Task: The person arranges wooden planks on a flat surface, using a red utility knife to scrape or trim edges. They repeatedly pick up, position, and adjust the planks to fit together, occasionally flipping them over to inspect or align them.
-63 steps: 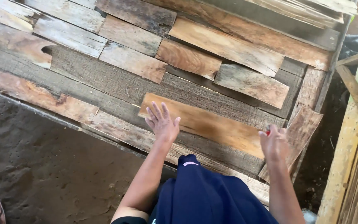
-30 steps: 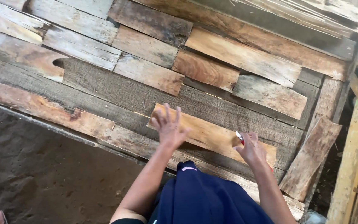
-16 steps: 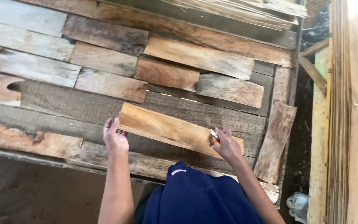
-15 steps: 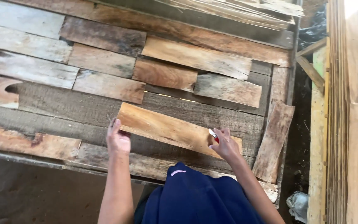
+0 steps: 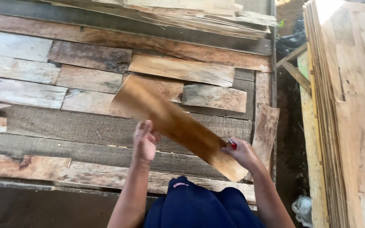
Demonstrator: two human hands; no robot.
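Nearest the camera, dark blue cloth (image 5: 203,209) covers the person's lap at the near edge of the bench (image 5: 64,135), a rough plank surface layered with thin wood sheets. Both forearms reach forward over that edge.

The right hand (image 5: 243,153) grips the near end of a strip (image 5: 170,122) of brown veneer, fingers closed around its edge; a small red object (image 5: 232,144) shows against the fingers, too small to identify. The left hand (image 5: 145,140) is raised beside the strip's left long edge, fingers loosely curled and touching or nearly touching it; a firm grasp cannot be told.

The strip is lifted off the bench and blurred. It slants from its near end over the bench's near right part up to its far end above the middle.

Beyond it, flat veneer pieces (image 5: 182,69) lie side by side across the bench, some pale, some dark. At the far edge rests a ragged pile (image 5: 199,14) of thin sheets. Off the bench's right edge, a tall stack (image 5: 347,114) of sheets stands on edge.
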